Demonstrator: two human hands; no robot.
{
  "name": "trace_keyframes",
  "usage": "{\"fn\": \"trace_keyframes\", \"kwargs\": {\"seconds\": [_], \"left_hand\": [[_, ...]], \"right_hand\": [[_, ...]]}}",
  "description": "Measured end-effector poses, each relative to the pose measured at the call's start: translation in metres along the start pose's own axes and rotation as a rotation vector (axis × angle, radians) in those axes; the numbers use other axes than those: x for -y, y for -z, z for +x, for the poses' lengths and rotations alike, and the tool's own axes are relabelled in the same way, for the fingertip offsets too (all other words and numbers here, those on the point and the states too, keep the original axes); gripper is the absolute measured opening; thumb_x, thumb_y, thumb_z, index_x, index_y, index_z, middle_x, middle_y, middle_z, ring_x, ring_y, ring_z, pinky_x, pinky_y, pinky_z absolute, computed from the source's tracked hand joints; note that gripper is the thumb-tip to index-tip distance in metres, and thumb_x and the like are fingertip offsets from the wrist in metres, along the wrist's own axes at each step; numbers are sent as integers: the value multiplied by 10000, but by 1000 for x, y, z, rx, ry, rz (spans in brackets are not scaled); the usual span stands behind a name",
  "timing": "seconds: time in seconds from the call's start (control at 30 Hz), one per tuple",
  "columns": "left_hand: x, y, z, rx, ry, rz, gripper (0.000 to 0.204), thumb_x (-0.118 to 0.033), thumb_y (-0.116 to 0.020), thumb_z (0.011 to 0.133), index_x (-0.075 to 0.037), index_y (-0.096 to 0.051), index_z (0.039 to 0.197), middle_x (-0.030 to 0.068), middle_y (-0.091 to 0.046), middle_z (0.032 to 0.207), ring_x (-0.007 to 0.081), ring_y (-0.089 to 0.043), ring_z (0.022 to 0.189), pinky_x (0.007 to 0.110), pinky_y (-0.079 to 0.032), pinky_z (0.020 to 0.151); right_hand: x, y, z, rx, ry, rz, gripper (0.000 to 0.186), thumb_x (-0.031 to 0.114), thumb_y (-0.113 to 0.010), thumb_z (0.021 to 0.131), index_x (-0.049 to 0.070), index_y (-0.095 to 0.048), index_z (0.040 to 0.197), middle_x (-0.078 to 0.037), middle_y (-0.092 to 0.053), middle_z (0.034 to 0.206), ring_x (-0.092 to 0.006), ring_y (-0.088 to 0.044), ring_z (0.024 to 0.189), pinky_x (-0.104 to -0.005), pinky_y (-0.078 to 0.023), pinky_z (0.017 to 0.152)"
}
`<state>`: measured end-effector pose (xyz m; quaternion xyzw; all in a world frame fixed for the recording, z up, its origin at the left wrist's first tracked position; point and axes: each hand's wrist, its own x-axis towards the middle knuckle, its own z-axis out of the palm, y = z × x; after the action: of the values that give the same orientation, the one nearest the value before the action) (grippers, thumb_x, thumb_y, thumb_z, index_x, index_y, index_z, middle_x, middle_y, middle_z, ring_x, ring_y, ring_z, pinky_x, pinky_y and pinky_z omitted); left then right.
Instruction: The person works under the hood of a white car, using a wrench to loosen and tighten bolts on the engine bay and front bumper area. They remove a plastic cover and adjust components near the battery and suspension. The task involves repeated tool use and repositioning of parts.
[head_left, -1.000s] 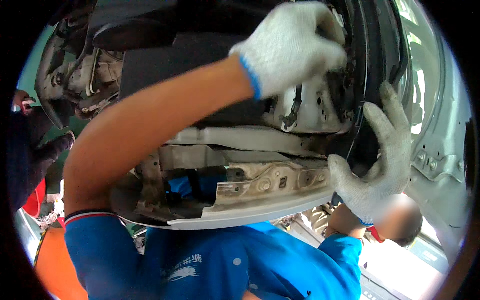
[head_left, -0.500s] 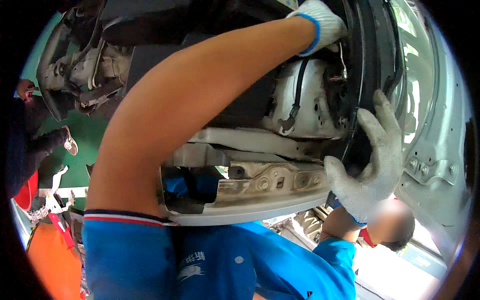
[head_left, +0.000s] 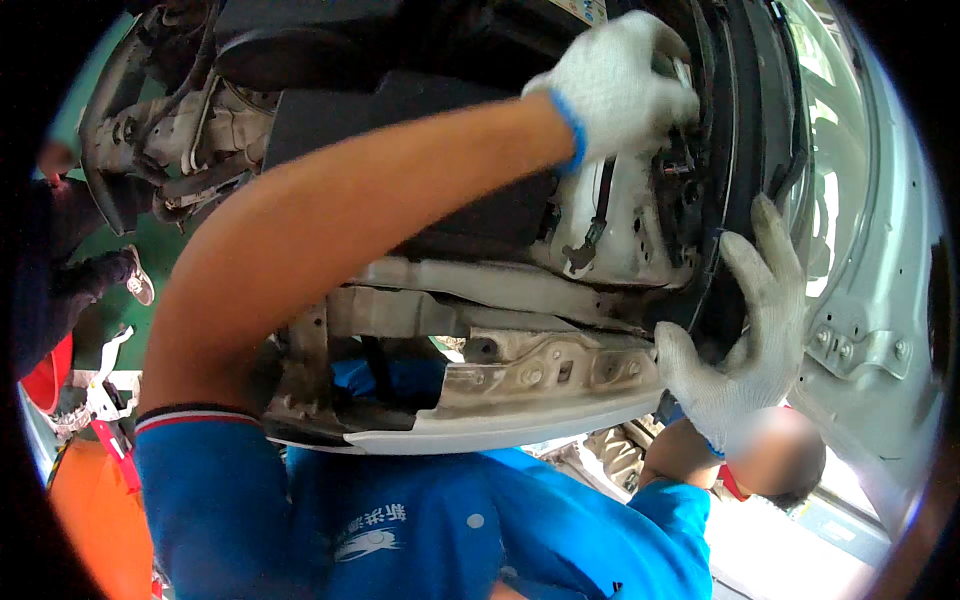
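Note:
In a white knit glove with a blue cuff, my left hand [head_left: 625,90] reaches across the engine bay. Its fingers are curled together beside the black cowl trim [head_left: 735,130], near a thin bright piece; what they grip is hidden. Below that hand, a black cable [head_left: 605,195] with an end fitting hangs against the pale strut tower [head_left: 625,235]. My right hand [head_left: 745,330], in a greyish glove, has its fingers and thumb spread. It lies against the near end of the cowl trim.
A pale inner fender rail [head_left: 550,375] crosses in front of my blue shirt. Dark covers [head_left: 330,130] fill the bay's middle. A silver panel [head_left: 880,290] with a bolted bracket stands at right. One person [head_left: 785,460] is at lower right, another person's leg [head_left: 95,285] at left.
My left hand has come out from the far cowl corner, toward me and slightly left, and its fingers now show. My right hand stays almost in place.

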<state>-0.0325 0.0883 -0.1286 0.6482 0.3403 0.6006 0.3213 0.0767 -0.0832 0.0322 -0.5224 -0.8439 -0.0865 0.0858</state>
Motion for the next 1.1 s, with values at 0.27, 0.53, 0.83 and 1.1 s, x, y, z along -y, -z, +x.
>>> {"fn": "trace_keyframes", "kwargs": {"seconds": [0.27, 0.53, 0.83, 1.1], "left_hand": [[32, -24, 53, 230, -125, 474, 404, -197, -764, 844, -183, -737, 1246, 123, -768, 1082, 315, -753, 977, 371, -604, 879], [-51, 13, -49, -146, -86, -118, 246, -169, -751, 827, -9, -681, 1002, 165, -703, 886, 303, -722, 787, 415, -587, 754], [38, -46, 70, 328, -36, 665, 400, -420, -748, 892, -201, -755, 1227, 106, -764, 1141, 286, -747, 1035, 432, -602, 888], [-2, -22, 29, -97, 174, -37, 304, -265, -756, 842, -58, -768, 1065, 185, -758, 984, 322, -755, 932, 463, -602, 817]], "right_hand": [[-4, 0, 7, -4, 46, 42, 697, 160, -776, 565, 32, -677, 1242, -282, -571, 1441, -446, -558, 1344, -505, -435, 1130], [2, 0, 2, 6, 25, 16, 699, 136, -776, 556, 39, -678, 1241, -301, -559, 1444, -461, -552, 1344, -500, -440, 1130], [-3, 4, 5, 79, 60, 9, 725, 245, -828, 655, 16, -640, 1316, -331, -508, 1472, -477, -504, 1388, -516, -433, 1127], [-7, -2, 1, -9, -19, 54, 713, 153, -773, 530, 38, -681, 1228, -295, -567, 1438, -464, -562, 1331, -510, -433, 1131]]}}
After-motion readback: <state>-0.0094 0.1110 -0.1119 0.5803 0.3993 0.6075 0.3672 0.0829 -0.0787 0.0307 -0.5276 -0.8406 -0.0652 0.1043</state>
